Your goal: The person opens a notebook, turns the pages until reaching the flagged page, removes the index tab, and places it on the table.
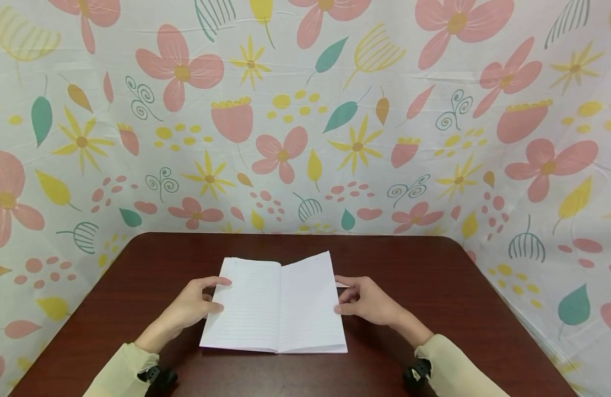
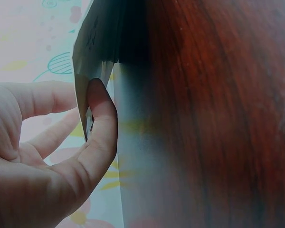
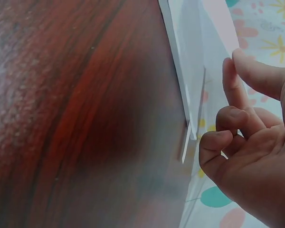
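An open notebook point(image 1: 250, 314) lies on the table in the head view, its left page lined and its right page point(image 1: 310, 314) looking blank and slightly raised. At the left edge, my left hand point(image 1: 191, 303) grips the notebook, fingers and thumb on opposite sides. The left wrist view shows that edge of the notebook point(image 2: 88, 61) tilted up between the digits. My right hand point(image 1: 369, 300) is at the right edge. In the right wrist view its thumb and index finger pinch a lifted page point(image 3: 218, 21), with the other fingers curled below.
The dark reddish-brown table point(image 1: 409, 264) has rounded far corners. Behind it and along both sides hangs a white cloth point(image 1: 305, 110) printed with flowers and leaves. Each wrist wears a dark device, such as the one on the left wrist point(image 1: 156, 377).
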{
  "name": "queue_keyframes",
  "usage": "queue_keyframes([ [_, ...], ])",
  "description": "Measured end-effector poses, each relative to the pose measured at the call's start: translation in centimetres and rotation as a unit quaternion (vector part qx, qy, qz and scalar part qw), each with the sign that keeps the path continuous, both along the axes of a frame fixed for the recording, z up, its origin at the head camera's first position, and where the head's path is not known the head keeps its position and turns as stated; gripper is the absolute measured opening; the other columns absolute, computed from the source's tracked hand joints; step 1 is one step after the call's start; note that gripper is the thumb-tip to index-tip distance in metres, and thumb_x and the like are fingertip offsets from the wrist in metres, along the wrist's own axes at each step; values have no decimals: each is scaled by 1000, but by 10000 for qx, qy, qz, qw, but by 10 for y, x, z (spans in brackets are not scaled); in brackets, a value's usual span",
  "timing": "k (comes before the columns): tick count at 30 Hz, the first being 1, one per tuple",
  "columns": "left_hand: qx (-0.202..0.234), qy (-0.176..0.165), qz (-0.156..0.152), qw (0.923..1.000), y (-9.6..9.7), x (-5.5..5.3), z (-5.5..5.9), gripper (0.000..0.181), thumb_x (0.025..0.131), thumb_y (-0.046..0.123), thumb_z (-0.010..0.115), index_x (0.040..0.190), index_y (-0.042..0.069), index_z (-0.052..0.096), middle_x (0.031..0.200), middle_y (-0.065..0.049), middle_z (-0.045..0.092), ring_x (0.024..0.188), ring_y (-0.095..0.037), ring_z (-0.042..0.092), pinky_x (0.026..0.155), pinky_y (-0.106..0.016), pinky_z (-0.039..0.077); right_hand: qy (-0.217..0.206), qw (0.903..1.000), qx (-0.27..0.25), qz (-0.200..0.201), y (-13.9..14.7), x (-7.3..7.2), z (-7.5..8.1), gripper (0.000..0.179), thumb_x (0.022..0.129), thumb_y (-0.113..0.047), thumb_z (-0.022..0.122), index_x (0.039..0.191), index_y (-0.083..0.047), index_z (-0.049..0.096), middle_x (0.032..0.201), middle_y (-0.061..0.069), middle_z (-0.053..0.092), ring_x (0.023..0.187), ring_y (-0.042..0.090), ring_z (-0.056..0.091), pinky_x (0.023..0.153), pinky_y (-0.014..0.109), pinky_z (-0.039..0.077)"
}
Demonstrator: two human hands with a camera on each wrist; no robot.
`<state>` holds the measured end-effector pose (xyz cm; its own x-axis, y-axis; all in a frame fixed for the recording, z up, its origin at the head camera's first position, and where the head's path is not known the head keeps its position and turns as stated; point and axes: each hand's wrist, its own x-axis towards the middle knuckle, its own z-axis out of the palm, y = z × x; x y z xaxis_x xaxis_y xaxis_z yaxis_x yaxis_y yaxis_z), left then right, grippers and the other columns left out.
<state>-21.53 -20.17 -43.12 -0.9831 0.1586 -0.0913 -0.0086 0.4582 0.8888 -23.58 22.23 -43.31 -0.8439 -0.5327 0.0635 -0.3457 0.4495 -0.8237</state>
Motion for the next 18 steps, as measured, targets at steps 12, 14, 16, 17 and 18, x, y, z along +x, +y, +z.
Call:
queue_keyframes([
  [12, -18, -4, -7, 10000, 0, -1, -1, 51, 84, -11, 76, 133, 2, 68, 142, -26, 54, 76, -24, 64, 68, -40, 56, -356, 9987, -321, -180, -10, -2, 8, 80, 91, -12, 85, 154, 11, 42, 93, 5, 77, 92, 22, 69, 76, 26, 53],
  [14, -38, 0, -4, 10000, 0, -1, -1, 51, 84, -11, 77, 133, 2, 68, 142, -26, 53, 76, -24, 64, 68, -40, 56, -366, 9985, -340, -207, -13, -2, 9, 80, 91, -12, 85, 155, 11, 42, 93, 5, 77, 90, 22, 69, 77, 25, 53],
  [16, -46, 0, -2, 10000, 0, -1, 0, 52, 84, -10, 77, 133, 2, 68, 142, -25, 54, 76, -24, 64, 68, -40, 56, -355, 9986, -343, -214, -16, -2, 9, 80, 91, -12, 85, 155, 11, 42, 92, 5, 77, 91, 22, 68, 79, 25, 53],
  [17, -44, -3, -4, 10000, 0, -1, 0, 52, 84, -10, 77, 133, 2, 68, 141, -25, 54, 76, -24, 64, 68, -40, 56, -339, 9986, -339, -218, -18, -2, 9, 80, 91, -13, 85, 154, 11, 43, 92, 4, 77, 92, 22, 68, 80, 26, 53],
  [18, -46, -4, -4, 10000, 0, 0, 0, 52, 84, -10, 77, 133, 2, 68, 141, -25, 54, 75, -24, 64, 68, -39, 56, -319, 9987, -332, -215, -19, -2, 9, 80, 91, -13, 85, 154, 11, 43, 91, 4, 77, 92, 22, 67, 80, 26, 52],
])
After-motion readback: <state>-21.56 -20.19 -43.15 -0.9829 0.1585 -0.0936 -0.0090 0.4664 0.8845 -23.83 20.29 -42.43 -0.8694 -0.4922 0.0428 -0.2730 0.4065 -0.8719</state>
